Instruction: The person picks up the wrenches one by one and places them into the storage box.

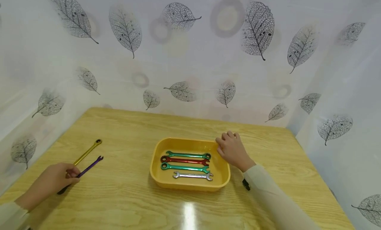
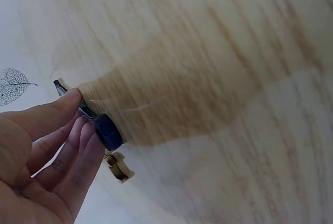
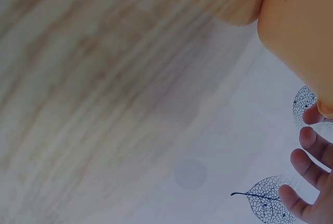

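Observation:
My left hand (image 1: 56, 178) pinches a purple combination wrench (image 1: 90, 166) between thumb and fingers, its open end pointing away to the right. Beside it on the table lies a gold ratcheting wrench (image 1: 86, 153), partly hidden behind the hand. In the left wrist view, the held wrench's dark blue ring end (image 2: 107, 132) is seen close up. The right hand (image 1: 233, 150) grips the rim of a yellow plastic tray (image 1: 190, 187) at its far right corner. Lying side by side in the tray are two green wrenches (image 1: 186, 168), a red wrench (image 1: 186, 161) and a shorter silver wrench (image 1: 191, 175).
The wooden table (image 1: 125, 203) is bounded at the back and sides by a white leaf-patterned curtain (image 1: 190, 64). Near the right sleeve is a small black object (image 1: 246, 184). Light glares off the tabletop before the tray.

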Available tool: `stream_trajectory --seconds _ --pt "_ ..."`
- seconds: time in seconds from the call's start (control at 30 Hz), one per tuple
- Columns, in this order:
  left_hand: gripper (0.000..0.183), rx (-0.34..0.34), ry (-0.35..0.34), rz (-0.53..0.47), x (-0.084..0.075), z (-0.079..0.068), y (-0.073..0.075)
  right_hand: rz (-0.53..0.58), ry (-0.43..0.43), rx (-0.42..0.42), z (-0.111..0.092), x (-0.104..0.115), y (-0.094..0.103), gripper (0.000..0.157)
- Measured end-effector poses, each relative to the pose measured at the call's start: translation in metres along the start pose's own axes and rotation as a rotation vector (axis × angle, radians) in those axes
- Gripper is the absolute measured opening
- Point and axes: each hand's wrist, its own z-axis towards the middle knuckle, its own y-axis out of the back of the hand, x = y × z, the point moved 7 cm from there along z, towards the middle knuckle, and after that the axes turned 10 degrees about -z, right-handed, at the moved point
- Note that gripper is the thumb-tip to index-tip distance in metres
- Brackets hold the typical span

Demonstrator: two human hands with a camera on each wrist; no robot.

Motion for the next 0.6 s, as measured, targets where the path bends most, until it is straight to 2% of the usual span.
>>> stream_trajectory --seconds 0.4,0.6 --pt "0.016 -0.026 0.048 -0.022 0.0006 -0.005 0.0032 -0.005 0.001 0.002 -0.0006 -0.0017 -0.0014 0.01" --pt "0.014 -0.006 0.095 -0.046 0.0004 -0.0038 0.0031 -0.003 0.001 -0.004 -0.0002 -0.0012 -0.0012 0.008"
